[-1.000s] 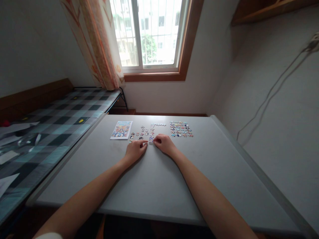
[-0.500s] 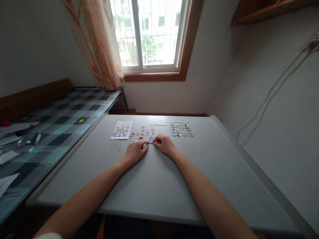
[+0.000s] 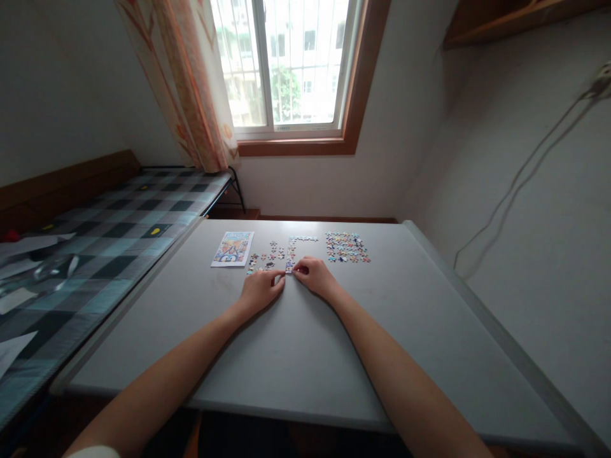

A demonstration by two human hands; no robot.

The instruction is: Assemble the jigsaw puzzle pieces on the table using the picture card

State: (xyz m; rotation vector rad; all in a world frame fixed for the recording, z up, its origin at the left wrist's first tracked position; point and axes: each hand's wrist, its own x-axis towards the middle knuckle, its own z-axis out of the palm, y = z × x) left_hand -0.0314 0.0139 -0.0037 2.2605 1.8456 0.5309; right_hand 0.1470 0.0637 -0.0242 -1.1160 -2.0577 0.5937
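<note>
Both my hands rest on the grey table (image 3: 305, 343), fingertips meeting at a small puzzle piece (image 3: 289, 268). My left hand (image 3: 260, 289) is curled, its fingers pinching toward the piece from the left. My right hand (image 3: 315, 277) is curled too and pinches the same piece from the right. Just beyond lies a short joined strip of puzzle pieces (image 3: 292, 249) that bends right along its top edge. Loose pieces (image 3: 267, 257) lie scattered to its left.
A picture card (image 3: 233, 248) lies at the far left of the table. A dense patch of loose pieces (image 3: 347, 247) lies at the far right. A checked bed (image 3: 95, 235) stands left of the table, a wall close on the right, a window ahead.
My left fingertips have slid slightly right, closer to the piece between the hands. The right hand has barely moved.
</note>
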